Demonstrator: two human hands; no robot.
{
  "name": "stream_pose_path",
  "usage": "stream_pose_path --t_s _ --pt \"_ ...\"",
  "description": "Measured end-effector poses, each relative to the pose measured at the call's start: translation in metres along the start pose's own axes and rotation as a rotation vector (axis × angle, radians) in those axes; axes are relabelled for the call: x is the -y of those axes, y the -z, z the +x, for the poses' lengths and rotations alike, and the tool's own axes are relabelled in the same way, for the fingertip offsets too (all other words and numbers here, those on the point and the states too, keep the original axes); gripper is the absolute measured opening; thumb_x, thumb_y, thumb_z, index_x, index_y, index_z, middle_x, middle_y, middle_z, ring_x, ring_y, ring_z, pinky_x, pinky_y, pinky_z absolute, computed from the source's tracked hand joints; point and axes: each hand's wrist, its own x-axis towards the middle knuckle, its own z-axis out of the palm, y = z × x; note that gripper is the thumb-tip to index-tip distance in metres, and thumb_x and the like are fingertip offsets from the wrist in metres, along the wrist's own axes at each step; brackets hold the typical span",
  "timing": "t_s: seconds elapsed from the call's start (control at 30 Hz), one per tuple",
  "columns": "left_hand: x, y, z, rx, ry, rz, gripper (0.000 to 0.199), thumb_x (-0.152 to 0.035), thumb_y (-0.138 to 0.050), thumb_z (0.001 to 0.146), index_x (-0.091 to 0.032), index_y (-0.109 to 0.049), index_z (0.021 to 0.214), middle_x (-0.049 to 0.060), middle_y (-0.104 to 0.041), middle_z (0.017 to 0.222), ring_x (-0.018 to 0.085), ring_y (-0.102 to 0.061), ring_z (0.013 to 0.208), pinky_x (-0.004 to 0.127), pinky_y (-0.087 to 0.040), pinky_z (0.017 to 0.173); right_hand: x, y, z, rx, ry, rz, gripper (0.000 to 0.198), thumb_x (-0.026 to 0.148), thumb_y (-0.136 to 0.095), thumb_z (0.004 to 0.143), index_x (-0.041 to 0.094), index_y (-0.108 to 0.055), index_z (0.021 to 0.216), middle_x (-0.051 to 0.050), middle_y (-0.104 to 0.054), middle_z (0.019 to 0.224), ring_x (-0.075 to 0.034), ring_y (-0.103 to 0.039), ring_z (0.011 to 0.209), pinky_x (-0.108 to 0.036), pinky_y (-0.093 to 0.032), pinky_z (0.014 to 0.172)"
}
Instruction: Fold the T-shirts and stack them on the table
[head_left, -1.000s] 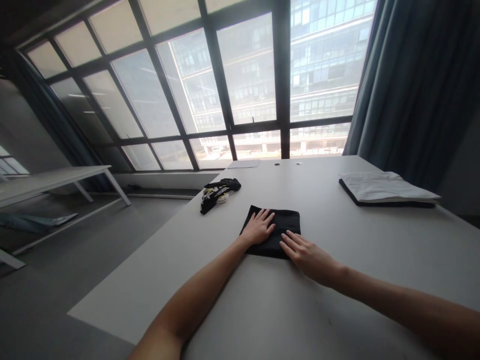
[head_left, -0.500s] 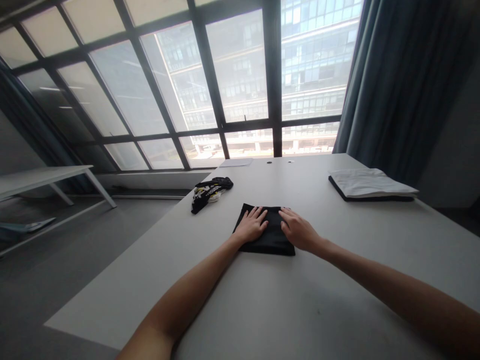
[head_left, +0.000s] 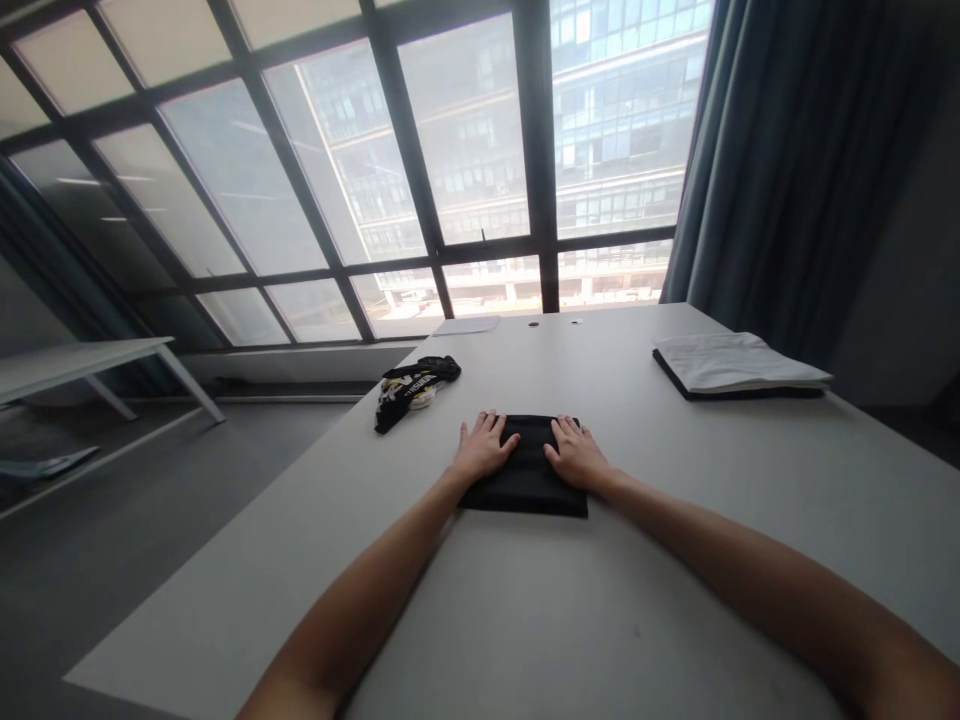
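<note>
A folded black cloth (head_left: 525, 480) lies flat on the white table (head_left: 495, 610) in front of me. My left hand (head_left: 484, 448) rests palm down on its left side, fingers spread. On the opposite side my right hand (head_left: 577, 455) lies flat too, its fingers stretched toward the far edge. Neither hand grips anything. Parts of the cloth's side edges are hidden under my hands.
At the table's left edge sits a crumpled black cloth item (head_left: 414, 390) with white and yellow print. A folded white cloth (head_left: 739, 362) lies on a dark one at the right. White paper (head_left: 466, 326) lies at the far end. Another table (head_left: 82, 360) stands left.
My left hand has slid left to the cloth's left edge, so the hands are farther apart. The right hand stays flat on the right side. The view has shifted slightly.
</note>
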Motion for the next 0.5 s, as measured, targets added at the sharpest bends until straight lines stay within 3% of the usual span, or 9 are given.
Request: stream_pose_path --t_s 0.2,0.3,0.4,0.5 --pt "0.007 0.001 0.001 0.028 -0.005 0.006 0.069 -0.058 -0.030 0.103 -0.022 -0.029 0.162 0.009 -0.018 0.171 0.030 -0.012 0.159 0.058 -0.018 0.124 0.005 0.014 -0.002 -0.073 -0.015 0.080 0.062 0.036 -0.041 0.102 0.004 -0.043 0.154 -0.021 -0.033 0.165 -0.031 -0.024 0.155 -0.052 -0.018 0.125" --pt "0.006 0.000 0.000 0.016 -0.024 -0.005 0.067 -0.056 -0.032 0.104 -0.022 -0.031 0.161 0.010 -0.019 0.171 0.031 -0.015 0.158 0.058 -0.021 0.123 0.014 0.020 -0.011 -0.146 0.109 0.117 0.058 0.037 -0.039 0.104 0.009 -0.046 0.154 -0.017 -0.034 0.165 -0.026 -0.024 0.156 -0.046 -0.016 0.127" --pt "0.005 0.001 0.000 0.014 -0.034 -0.012 0.066 -0.055 -0.034 0.104 -0.022 -0.031 0.161 0.012 -0.020 0.171 0.033 -0.015 0.158 0.060 -0.023 0.122 0.025 0.017 -0.024 -0.104 0.256 0.098 0.060 0.041 -0.040 0.103 0.013 -0.043 0.156 -0.014 -0.031 0.167 -0.025 -0.020 0.157 -0.048 -0.015 0.127" --pt "0.006 0.001 0.000 0.008 -0.036 -0.019 0.065 -0.055 -0.035 0.104 -0.022 -0.032 0.160 0.012 -0.021 0.171 0.033 -0.016 0.158 0.060 -0.025 0.121 0.030 0.009 -0.032 -0.018 0.285 0.044 0.063 0.045 -0.041 0.103 0.011 -0.042 0.157 -0.017 -0.030 0.167 -0.029 -0.021 0.157 -0.053 -0.015 0.126"
